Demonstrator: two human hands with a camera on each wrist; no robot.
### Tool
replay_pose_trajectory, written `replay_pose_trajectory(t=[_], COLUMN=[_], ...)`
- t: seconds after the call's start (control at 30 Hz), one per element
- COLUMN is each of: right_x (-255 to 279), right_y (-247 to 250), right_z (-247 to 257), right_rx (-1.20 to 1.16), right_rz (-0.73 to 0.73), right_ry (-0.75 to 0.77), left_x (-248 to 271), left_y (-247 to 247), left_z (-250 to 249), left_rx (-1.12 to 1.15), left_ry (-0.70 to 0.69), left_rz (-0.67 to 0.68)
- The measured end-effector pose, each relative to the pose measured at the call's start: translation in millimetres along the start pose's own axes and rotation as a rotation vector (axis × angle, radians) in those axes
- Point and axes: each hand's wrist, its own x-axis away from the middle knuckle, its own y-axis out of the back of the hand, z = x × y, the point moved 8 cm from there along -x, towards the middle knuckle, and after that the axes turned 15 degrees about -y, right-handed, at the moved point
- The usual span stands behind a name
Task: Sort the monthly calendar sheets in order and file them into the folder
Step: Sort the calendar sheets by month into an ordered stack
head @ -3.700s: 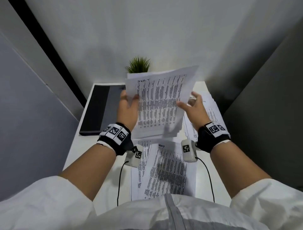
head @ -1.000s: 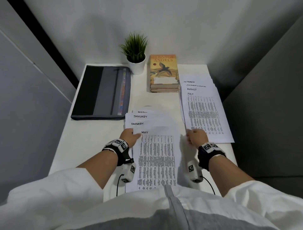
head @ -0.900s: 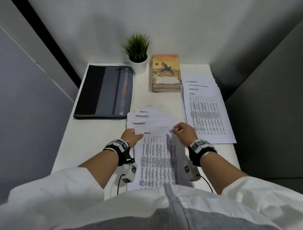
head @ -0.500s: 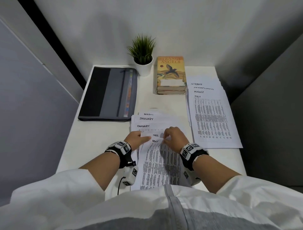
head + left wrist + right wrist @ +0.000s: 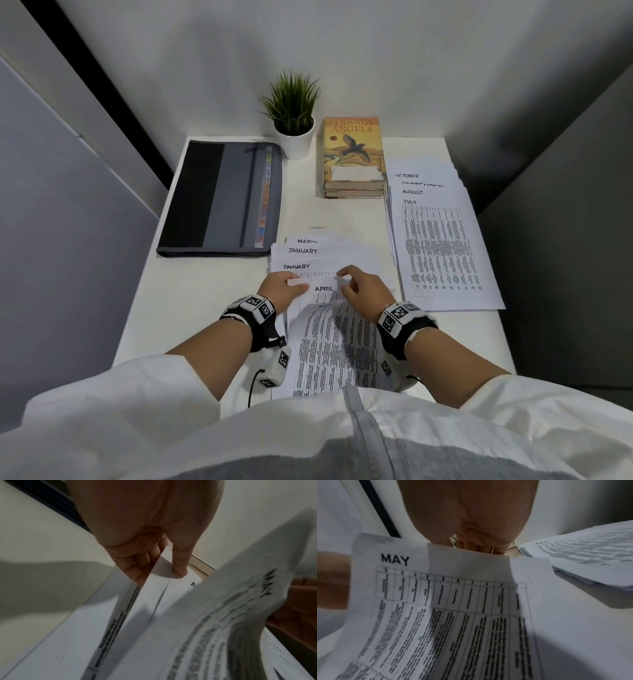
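On the white desk lies a fanned pile of calendar sheets with MARCH and two JANUARY headings showing. My left hand pinches the top left corner of the APRIL sheet, thumb on top and fingers beneath. My right hand grips the top edge of the MAY sheet, which bows up off the pile toward my body. A second pile at the right has JULY on top, with AUGUST, SEPTEMBER and OCTOBER headings above it. The black and grey folder lies closed at the back left.
A small potted plant stands at the back centre, next to a stack of books. Grey partition walls close in the desk on the left, right and back. Bare desk surface lies in front of the folder, left of the near pile.
The JULY sheet went onto the right pile. My right hand came from the near pile's right edge to the MAY sheet's top and peeled it back, uncovering APRIL. My left hand stayed at the pile's left corner.
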Motion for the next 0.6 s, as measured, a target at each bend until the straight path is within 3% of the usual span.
replay_pose_trajectory(t=[0.23, 0.4, 0.6], right_x=[2, -1, -7], right_y=[-1, -2, -7], right_z=[5, 3, 9], right_rx=[0.131, 0.084, 0.048], right_rz=[-0.088, -0.055, -0.008], right_ry=[0.061, 0.025, 0.011], left_x=[4, 7, 9], left_y=[3, 8, -8], left_z=[1, -2, -21], left_rx=[0.079, 0.109, 0.056], left_ry=[0.017, 0.032, -0.083], left_rz=[-0.002, -0.013, 0.154])
